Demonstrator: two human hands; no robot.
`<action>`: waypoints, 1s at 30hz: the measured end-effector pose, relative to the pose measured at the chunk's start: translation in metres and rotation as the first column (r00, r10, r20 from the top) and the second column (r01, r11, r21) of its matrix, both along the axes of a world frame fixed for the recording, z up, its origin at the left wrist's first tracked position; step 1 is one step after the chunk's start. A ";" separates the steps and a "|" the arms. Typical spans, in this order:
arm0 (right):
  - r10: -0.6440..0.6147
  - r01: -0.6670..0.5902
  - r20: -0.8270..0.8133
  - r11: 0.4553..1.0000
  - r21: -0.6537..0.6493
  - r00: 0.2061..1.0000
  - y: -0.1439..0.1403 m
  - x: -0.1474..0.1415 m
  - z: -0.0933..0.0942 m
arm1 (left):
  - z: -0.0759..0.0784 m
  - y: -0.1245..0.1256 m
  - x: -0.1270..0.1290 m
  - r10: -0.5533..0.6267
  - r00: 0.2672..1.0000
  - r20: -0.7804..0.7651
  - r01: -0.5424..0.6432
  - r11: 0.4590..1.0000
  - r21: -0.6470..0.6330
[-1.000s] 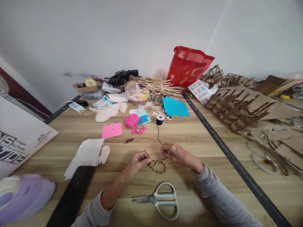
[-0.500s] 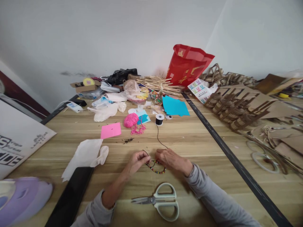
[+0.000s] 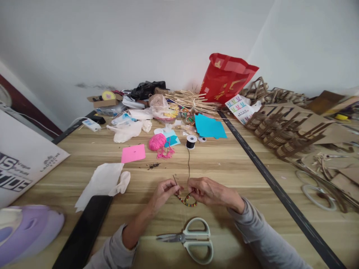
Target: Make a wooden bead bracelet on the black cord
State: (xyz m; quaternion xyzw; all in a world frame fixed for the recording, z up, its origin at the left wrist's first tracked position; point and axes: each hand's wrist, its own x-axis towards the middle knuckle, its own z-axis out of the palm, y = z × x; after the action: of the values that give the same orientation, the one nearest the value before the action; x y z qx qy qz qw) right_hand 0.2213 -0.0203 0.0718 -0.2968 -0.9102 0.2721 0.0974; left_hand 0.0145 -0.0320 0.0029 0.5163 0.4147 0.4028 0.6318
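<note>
A small loop of multicoloured beads (image 3: 188, 203) on dark cord hangs between my two hands, above the wooden table. My left hand (image 3: 165, 191) pinches one end of the cord, whose short tip sticks up past the fingers. With fingers closed, my right hand (image 3: 206, 191) grips the cord at the other side of the beads. From there the black cord (image 3: 189, 164) runs up the table to a white-rimmed spool (image 3: 191, 142). Below the hands lie scissors (image 3: 193, 239) with pale green handles, blades pointing left.
Pink yarn (image 3: 157, 142), a pink paper (image 3: 133, 153) and short black cord scraps (image 3: 153, 166) lie beyond my hands. A black phone-like slab (image 3: 85, 231) and a purple-white appliance (image 3: 33, 233) are at left. Small woven baskets (image 3: 280, 134) stand at right.
My right hand has shifted slightly right and turned, with its fingers now pinching the cord higher. The cord from the spool runs straighter. The view has shifted a little.
</note>
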 end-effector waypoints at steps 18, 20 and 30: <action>-0.278 0.342 -0.292 0.919 0.197 0.915 0.009 0.013 -0.003 | 0.009 -0.011 0.008 -0.151 0.985 0.081 0.158 0.983 -0.089; -0.285 0.358 -0.315 0.911 0.206 0.905 0.011 0.014 -0.003 | 0.007 -0.010 0.009 -0.165 0.983 0.084 0.173 0.980 -0.101; -0.372 0.415 -0.211 0.884 0.217 0.904 0.013 0.024 0.004 | -0.004 -0.005 0.006 -0.105 0.990 0.093 0.113 0.990 -0.089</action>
State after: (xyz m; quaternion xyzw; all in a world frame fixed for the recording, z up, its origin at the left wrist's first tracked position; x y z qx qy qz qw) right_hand 0.2454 -0.0072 0.0755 -0.4372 -0.8470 0.1498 0.2626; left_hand 0.0202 -0.0368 -0.0008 0.4895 0.3762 0.3698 0.6943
